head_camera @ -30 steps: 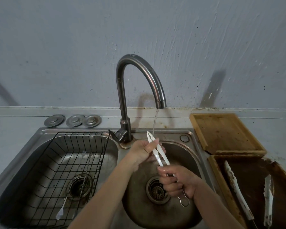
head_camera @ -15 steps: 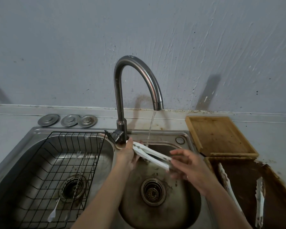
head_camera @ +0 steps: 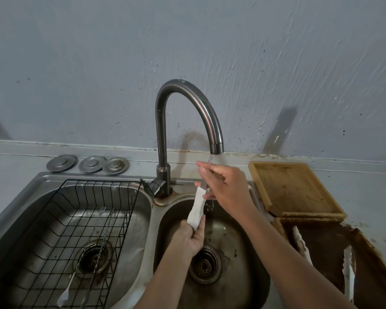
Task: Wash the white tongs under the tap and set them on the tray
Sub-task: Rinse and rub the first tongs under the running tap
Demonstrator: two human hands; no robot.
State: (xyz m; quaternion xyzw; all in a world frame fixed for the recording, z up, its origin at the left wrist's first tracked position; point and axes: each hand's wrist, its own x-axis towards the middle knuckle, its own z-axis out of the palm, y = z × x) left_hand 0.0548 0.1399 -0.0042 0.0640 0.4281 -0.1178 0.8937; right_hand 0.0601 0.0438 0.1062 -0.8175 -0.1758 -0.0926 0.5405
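Rinsing white tongs [head_camera: 197, 209] over the rt sink basin [head_camera: 243, 253]: left hand [head_camera: 191, 238] is clamped on their lower end, right hand [head_camera: 224, 188] on the upper end w/ tap [head_camera: 188, 112] water hitting its fingers. Prob best to rotate tongs so the stream reaches both faces, grip firm since wet. Tray [head_camera: 374, 248] waits at rt.

Rack [head_camera: 80, 219] in L basin; tap [head_camera: 163, 134] betw. basins; board [head_camera: 294, 190] R of sink, tray [head_camera: 374, 248] in front.
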